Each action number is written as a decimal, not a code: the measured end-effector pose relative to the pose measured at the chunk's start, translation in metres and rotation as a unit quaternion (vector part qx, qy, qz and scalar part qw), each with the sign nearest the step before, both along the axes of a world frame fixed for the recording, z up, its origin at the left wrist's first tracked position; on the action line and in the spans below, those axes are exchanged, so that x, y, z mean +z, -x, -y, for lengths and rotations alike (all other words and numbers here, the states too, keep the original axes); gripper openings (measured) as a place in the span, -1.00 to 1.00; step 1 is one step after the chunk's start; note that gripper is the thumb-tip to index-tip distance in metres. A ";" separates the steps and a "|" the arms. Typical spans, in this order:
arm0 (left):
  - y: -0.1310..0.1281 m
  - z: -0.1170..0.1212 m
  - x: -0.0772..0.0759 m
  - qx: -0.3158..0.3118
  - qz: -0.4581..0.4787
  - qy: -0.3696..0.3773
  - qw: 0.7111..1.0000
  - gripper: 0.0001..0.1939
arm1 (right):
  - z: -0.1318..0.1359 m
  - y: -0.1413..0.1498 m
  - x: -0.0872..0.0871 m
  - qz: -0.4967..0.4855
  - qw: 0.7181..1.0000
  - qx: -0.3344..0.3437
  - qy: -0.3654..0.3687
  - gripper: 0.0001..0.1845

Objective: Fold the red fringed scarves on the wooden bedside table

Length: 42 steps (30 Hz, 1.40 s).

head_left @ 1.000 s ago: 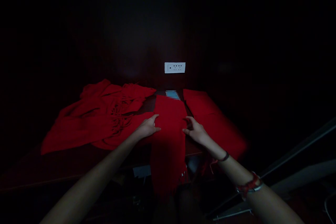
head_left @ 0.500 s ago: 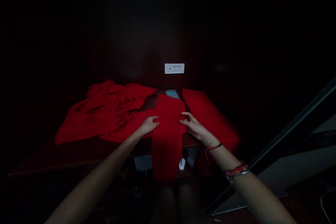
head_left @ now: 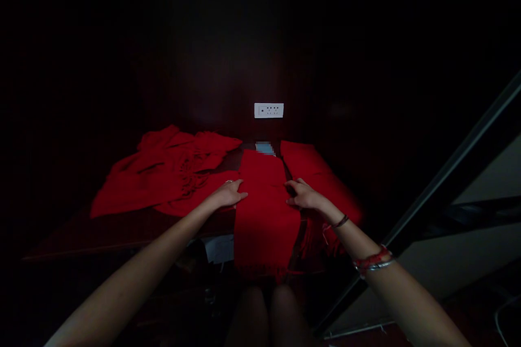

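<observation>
A long red scarf (head_left: 264,222) with a fringed end lies in front of me, its near part hanging over the table's front edge. On its left border is my left hand (head_left: 228,195), thumb on top and the other fingers partly hidden at the edge. My right hand (head_left: 304,195) grips the opposite border between thumb and fingers. Left of this strip spreads a loose, crumpled heap of red fringed scarves (head_left: 146,173). To the right, partly behind my right hand, another red scarf (head_left: 311,162) lies flat and looks folded.
The dark table (head_left: 81,238) stands against a dark wall with a white socket panel (head_left: 268,110). A small bluish item (head_left: 265,148), blurred out, lies behind the scarf. Under the tabletop are white papers (head_left: 220,249). A slanting dark frame (head_left: 423,195) rises at the right.
The scarf's hanging end has spread wider to the right and sits a little higher. My right hand has shifted slightly right along with its border, while my left hand stays nearly in place.
</observation>
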<state>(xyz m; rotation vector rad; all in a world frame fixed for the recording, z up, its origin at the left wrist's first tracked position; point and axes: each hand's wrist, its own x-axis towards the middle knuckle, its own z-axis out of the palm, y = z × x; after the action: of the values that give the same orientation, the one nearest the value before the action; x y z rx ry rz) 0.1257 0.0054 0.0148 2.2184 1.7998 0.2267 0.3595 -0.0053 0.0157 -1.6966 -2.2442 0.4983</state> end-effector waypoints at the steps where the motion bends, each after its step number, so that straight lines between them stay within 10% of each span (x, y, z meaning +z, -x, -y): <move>1: -0.002 -0.003 0.000 0.013 -0.037 -0.030 0.999 -0.49 | -0.004 0.003 0.001 0.022 1.000 -0.004 -0.009 -0.48; 13: 0.003 -0.037 -0.043 0.009 -0.084 -0.095 0.992 -0.51 | -0.024 0.021 -0.012 0.183 0.978 -0.040 -0.096 -0.62; 20: -0.007 -0.068 -0.025 -0.018 -0.031 -0.207 0.978 -0.50 | -0.062 0.047 -0.009 0.149 0.982 0.056 -0.106 -0.44; 27: -0.002 -0.088 -0.037 -0.040 -0.092 -0.047 0.994 -0.45 | -0.077 0.050 -0.035 0.171 0.983 0.060 -0.013 -0.32; 33: -0.003 -0.089 -0.034 -0.030 -0.078 -0.027 0.996 -0.42 | -0.088 0.051 -0.011 0.194 0.973 0.104 0.061 -0.24; 38: -0.011 -0.105 -0.016 -0.032 -0.068 -0.078 0.994 -0.43 | -0.117 0.058 0.013 0.172 0.982 0.072 -0.032 -0.30; 42: -0.014 -0.119 -0.019 -0.034 -0.072 -0.099 0.992 -0.46 | -0.130 0.058 -0.007 0.168 0.982 0.070 -0.045 -0.31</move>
<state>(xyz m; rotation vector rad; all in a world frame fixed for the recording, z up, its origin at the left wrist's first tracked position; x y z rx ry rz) 0.1402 0.1247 -0.0044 2.4874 1.8424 0.2460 0.3012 0.1250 0.0087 -1.6893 -2.5892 0.1411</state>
